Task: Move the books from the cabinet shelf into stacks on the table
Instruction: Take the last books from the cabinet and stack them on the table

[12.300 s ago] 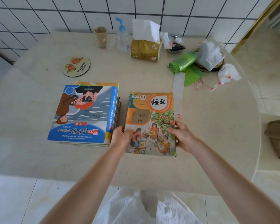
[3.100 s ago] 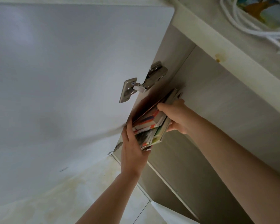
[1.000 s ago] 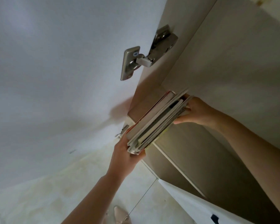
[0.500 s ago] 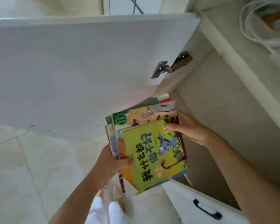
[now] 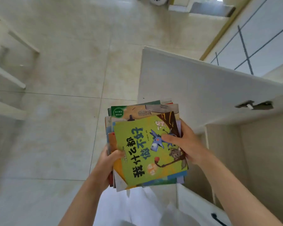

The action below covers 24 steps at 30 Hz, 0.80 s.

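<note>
Right hand [image 5: 189,144]: thumb laid flat across the green cover, other fingers hidden behind the right edge, so it's clamped on the stack of books [image 5: 145,144]. Left hand [image 5: 107,162]: thumb tip hooked over the near-left edge of the top cover, remaining fingers under the stack and out of sight; also grasping the stack. Both forearms run in from the bottom of the frame.

Stack is carried in the air, held flat between the two hands, out of the cabinet. Top book [image 5: 147,152] is green with black Chinese characters and a blue donkey drawing. Several thinner books are fanned out beneath it; edges stick out at the far side and the near-right corner. Exact count is not readable.

The white cabinet door [image 5: 194,85] stands open just beyond the stack, with a metal hinge [image 5: 253,106] on its right end. Cabinet interior [image 5: 260,160] is on the right, behind the right forearm. A lower white door with a dark handle [image 5: 216,217] sits at the near right.

Beige tiled floor [image 5: 55,111] fills the left half. White frame legs [image 5: 8,69] at far left are blurred. White clothing [image 5: 137,207] shows below the stack.
</note>
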Each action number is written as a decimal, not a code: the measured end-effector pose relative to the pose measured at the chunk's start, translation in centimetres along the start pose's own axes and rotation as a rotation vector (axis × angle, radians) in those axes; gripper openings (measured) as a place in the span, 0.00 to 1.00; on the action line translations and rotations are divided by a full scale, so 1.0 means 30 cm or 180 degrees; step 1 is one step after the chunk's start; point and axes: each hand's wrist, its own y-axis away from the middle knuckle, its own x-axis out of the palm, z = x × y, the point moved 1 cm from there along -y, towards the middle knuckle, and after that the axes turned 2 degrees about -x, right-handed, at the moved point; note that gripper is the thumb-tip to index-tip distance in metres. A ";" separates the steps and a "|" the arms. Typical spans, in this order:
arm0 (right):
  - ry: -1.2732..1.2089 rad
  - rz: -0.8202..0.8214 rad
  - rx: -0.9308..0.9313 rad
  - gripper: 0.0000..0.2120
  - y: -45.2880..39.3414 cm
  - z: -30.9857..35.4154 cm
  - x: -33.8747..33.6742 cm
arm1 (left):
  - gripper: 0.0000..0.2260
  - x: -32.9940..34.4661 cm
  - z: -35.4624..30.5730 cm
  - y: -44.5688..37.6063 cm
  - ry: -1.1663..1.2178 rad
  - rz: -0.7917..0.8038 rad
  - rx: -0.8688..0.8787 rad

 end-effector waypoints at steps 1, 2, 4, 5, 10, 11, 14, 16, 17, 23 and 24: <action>0.0095 0.0093 0.0002 0.22 -0.004 0.024 0.061 | 0.27 -0.048 -0.017 0.041 0.0060 -0.0074 0.0059; 0.0216 0.0196 -0.0018 0.22 -0.006 0.053 0.131 | 0.26 -0.098 -0.036 0.088 0.0137 -0.0156 0.0153; 0.0354 0.0362 -0.0021 0.23 -0.009 0.092 0.263 | 0.24 -0.187 -0.064 0.177 0.0254 -0.0343 0.0344; 0.0416 0.0488 -0.0007 0.24 -0.007 0.114 0.348 | 0.25 -0.244 -0.072 0.230 0.0342 -0.0465 0.0452; 0.0808 0.0964 -0.0007 0.32 -0.006 0.187 0.692 | 0.24 -0.462 -0.077 0.437 0.0883 -0.0954 0.0673; 0.0866 0.1080 0.0016 0.34 -0.008 0.200 0.758 | 0.23 -0.504 -0.076 0.473 0.0999 -0.1056 0.0716; 0.1079 0.1449 0.0074 0.28 -0.021 0.238 0.978 | 0.23 -0.641 -0.075 0.583 0.1380 -0.1335 0.0820; 0.1219 0.1663 0.0090 0.23 -0.032 0.249 1.126 | 0.23 -0.740 -0.077 0.646 0.1587 -0.1479 0.0871; 0.1260 0.1741 0.0092 0.23 -0.035 0.251 1.194 | 0.22 -0.789 -0.082 0.675 0.1668 -0.1558 0.0893; 0.1338 0.2046 0.0127 0.25 -0.047 0.266 1.605 | 0.18 -1.094 -0.132 0.827 0.1989 -0.1959 0.1028; 0.1357 0.2084 0.0138 0.24 -0.050 0.270 1.658 | 0.18 -1.134 -0.139 0.845 0.2021 -0.2017 0.1046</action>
